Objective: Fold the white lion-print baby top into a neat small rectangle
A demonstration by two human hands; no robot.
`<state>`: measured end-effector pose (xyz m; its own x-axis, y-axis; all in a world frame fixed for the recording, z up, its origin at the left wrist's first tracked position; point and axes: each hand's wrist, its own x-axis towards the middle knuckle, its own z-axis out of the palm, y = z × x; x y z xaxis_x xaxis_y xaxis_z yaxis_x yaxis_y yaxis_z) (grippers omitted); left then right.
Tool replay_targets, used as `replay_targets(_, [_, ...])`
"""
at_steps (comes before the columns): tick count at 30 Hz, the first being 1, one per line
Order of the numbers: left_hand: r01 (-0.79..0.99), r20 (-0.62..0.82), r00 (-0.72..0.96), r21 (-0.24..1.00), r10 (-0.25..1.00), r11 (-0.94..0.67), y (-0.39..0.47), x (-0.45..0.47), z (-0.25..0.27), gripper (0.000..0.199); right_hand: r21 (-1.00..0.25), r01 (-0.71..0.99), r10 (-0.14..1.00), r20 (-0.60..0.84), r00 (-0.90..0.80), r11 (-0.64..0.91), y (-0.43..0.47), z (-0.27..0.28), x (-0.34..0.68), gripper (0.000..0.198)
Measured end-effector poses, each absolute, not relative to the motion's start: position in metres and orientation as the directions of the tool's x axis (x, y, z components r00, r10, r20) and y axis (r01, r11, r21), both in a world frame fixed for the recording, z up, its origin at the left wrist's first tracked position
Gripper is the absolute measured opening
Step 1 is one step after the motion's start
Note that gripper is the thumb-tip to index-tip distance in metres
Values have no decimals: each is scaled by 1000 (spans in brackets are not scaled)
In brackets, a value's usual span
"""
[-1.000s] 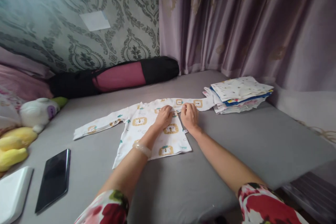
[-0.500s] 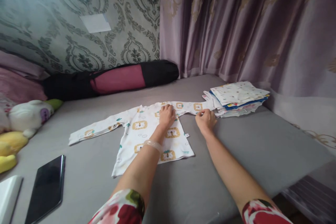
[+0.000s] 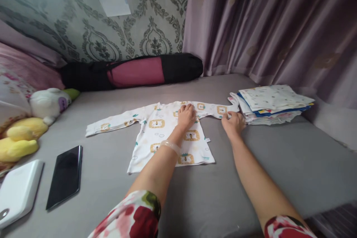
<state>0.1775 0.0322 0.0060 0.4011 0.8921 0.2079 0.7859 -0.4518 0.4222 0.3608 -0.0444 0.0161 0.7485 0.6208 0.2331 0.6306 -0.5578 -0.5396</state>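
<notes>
A white long-sleeved child's shirt with yellow lion faces lies spread out, neck away from me, one sleeve stretched to each side. Resting on its upper chest, near the right shoulder, is my left hand, fingers extended over the cloth. My right hand is at the lower edge of the right sleeve close to the cuff, thumb and fingers closed on the fabric; the fingertips are partly hidden. Just beyond that cuff sits a stack of folded clothes, with white and blue layers.
A black phone and a white box-shaped device lie at the near left. Plush toys are behind them. A long black and pink bag lies along the wall, beside a purple curtain. Everything rests on a grey sheet.
The view has turned, so the scene sits further right. My right hand has shifted slightly toward the cuff and against the sleeve's edge. My left hand stays on the shirt.
</notes>
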Motion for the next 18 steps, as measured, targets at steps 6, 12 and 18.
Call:
replay_targets(6, [787,198,414,413,889,-458,32,178,8,37,-672,731,676,486,554,-116,-28,23,363,36])
replay_targets(12, [793,190,430,387,882,-470,34,179,4,41,-907,334,548,422,723,259,6,37,386,36])
replay_targets(18, [799,186,451,351,873,-488,36,180,1,50,-898,-113,660,222,717,425,35,64,387,31])
